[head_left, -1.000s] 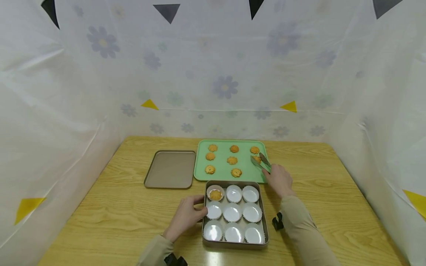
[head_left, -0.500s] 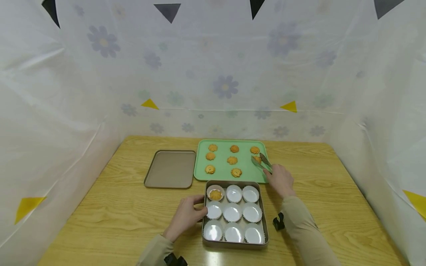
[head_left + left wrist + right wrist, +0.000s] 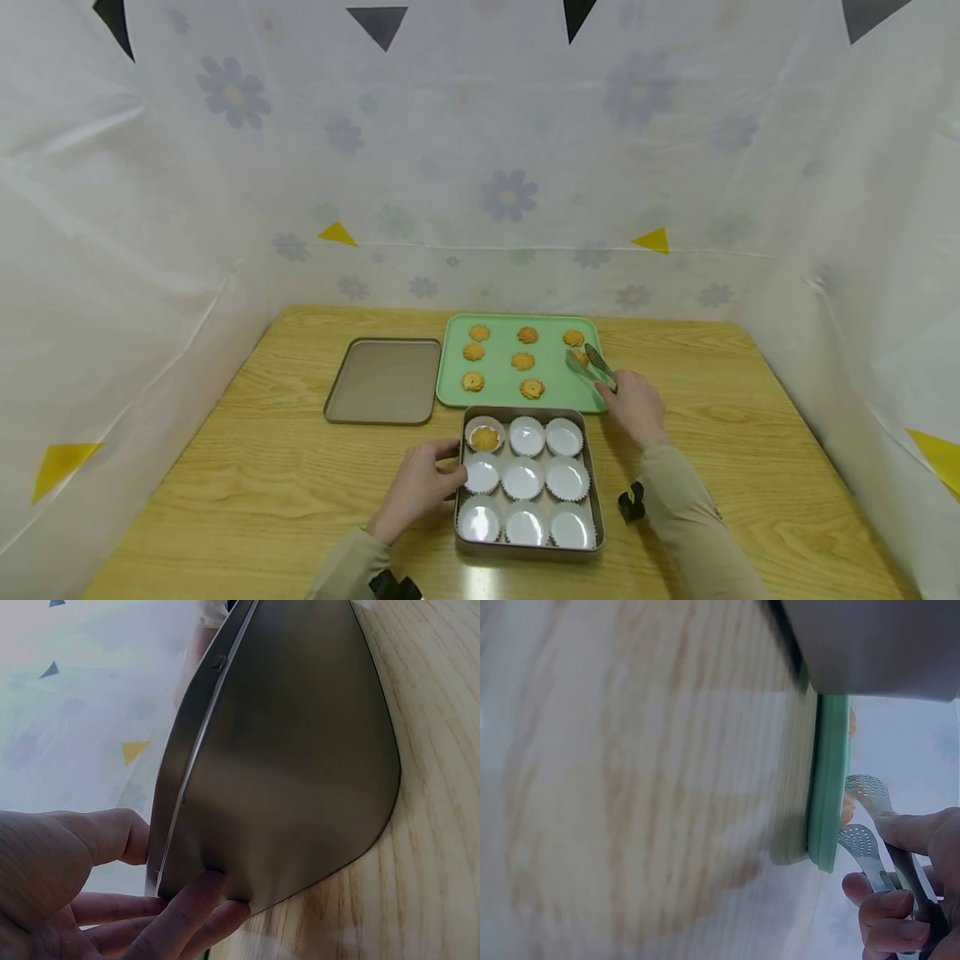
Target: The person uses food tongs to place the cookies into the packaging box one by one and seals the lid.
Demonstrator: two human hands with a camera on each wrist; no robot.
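Observation:
In the head view, my left hand (image 3: 420, 487) holds the left wall of a metal baking tin (image 3: 597, 500). The left wrist view shows the thumb at the rim of the tin (image 3: 292, 750) and fingertips against its outer side. White paper cups (image 3: 523, 479) sit in rows inside; the far-left one contains a cookie (image 3: 485, 439). My right hand (image 3: 636, 408) grips metal tongs (image 3: 597, 360) by their arms. Their perforated tips stand on either side of a cookie (image 3: 581, 357) on the green tray (image 3: 498, 375). In the right wrist view, the tongs (image 3: 868, 791) are spread apart at the tips.
Several other cookies (image 3: 523, 362) lie in rows on the green tray, directly behind the tin. A shallow brown metal tray or lid (image 3: 386, 383) lies left of it. White flowered sheeting (image 3: 450, 167) surrounds the wooden table (image 3: 262, 475) at the back and sides.
My right hand has shifted slightly to the right with the tongs, whose tips stay around the same cookie. The left hand and tin hold their place.

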